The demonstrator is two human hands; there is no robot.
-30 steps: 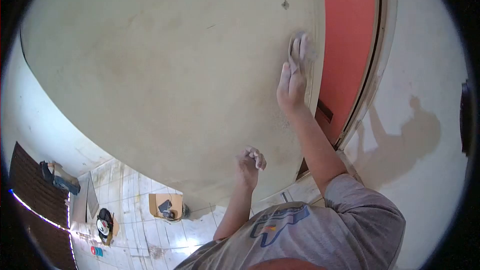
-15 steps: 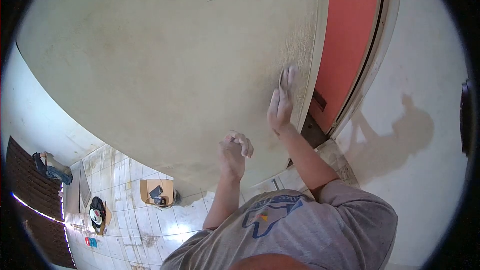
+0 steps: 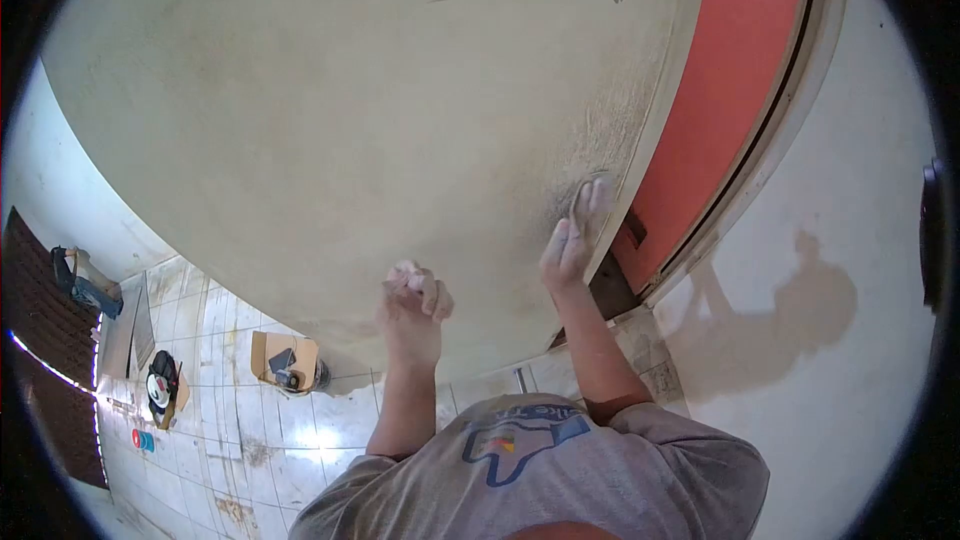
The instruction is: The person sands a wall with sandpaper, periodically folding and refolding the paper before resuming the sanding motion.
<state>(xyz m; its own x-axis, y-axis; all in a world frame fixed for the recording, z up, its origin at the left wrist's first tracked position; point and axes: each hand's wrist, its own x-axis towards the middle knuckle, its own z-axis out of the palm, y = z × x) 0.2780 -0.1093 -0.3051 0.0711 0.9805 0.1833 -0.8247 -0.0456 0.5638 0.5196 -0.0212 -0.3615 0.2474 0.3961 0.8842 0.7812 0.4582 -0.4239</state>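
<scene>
My right hand lies along the beige wall, its fingers stretched over a thin sheet of sandpaper pressed to the surface. Scratched, pale marks form a rough patch above those fingers, near the wall's right edge, with a darker smudge beside them. Dust whitens both hands. To the left and lower, my left hand is raised in front of the wall, its fingers loosely curled in; nothing shows in it.
A red door stands in its frame to the right, next to a white wall bearing my shadow. On the tiled floor are an open cardboard box with items in it, a black bag and a small red-and-blue object.
My right hand has slid down the wall with the sandpaper. My left hand has shifted left and a little down, its fingers curling in more. The whole view has turned slightly.
</scene>
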